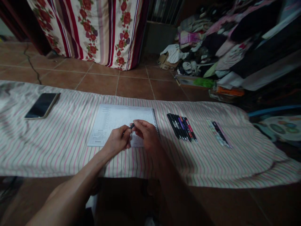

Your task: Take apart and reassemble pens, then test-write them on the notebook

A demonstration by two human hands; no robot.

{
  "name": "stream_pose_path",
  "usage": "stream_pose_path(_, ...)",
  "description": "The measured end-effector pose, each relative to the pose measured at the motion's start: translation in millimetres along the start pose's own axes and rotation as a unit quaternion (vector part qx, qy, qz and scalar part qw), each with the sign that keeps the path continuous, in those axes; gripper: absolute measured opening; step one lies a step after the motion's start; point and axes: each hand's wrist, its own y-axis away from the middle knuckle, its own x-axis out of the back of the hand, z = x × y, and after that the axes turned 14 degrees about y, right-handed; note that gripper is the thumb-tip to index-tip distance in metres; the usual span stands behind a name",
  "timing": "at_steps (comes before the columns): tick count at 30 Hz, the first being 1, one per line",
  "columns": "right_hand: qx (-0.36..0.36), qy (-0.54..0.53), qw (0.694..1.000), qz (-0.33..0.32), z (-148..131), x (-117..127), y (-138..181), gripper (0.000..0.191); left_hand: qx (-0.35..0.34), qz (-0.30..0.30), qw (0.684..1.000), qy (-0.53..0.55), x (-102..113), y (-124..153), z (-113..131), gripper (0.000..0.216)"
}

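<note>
Above the spiral notebook (122,113), my left hand (118,137) closes round a slim black pen (132,126). Only a short dark length of it shows between the fingers. My right hand (146,131) is closed too, its thumb and fingertips pinching the pen's upper end. The notebook lies open at a white page with faint print, its wire binding on the right. To the right of my hands is a row of several pens (182,128), mostly black, with purple and red ones among them.
A striped cloth (70,135) covers the low table. A phone (42,105) lies at the left. Further right are a few slim pens or refills (220,134). Beyond stand a floral curtain (101,31) and a heap of clothes (211,47) on the tiled floor.
</note>
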Motion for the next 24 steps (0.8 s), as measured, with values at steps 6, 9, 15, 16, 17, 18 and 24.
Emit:
stream_pose_path(6, -0.017, -0.026, 0.999, 0.008, 0, 3, 0, 0.034, -0.018, 0.011, 1.0, 0.005, -5, -5, -4, 0.028)
stream_pose_path(9, -0.012, -0.019, 1.0, 0.015, 4, 5, -2, 0.038, -0.03, 0.018, 0.999, -0.005, -6, -6, -2, 0.027)
stream_pose_path(15, -0.014, -0.015, 1.0, 0.015, 10, 5, -6, 0.033, -0.032, 0.013, 0.999, -0.017, -7, -6, 0, 0.025)
stream_pose_path(16, -0.018, -0.017, 0.999, 0.021, 10, 5, -6, 0.031, -0.033, 0.011, 0.999, -0.019, -7, -6, 0, 0.025)
stream_pose_path(17, -0.02, -0.017, 0.999, 0.026, 8, 5, -5, 0.03, -0.034, 0.009, 0.999, -0.019, -7, -6, -1, 0.025)
stream_pose_path(18, -0.021, -0.016, 0.999, 0.03, 7, 5, -5, 0.029, -0.034, 0.006, 0.999, -0.017, -7, -6, -1, 0.024)
stream_pose_path(24, -0.038, -0.02, 0.999, 0.011, 0, 4, -1, 0.029, -0.02, 0.011, 1.0, -0.021, -6, -6, 4, 0.024)
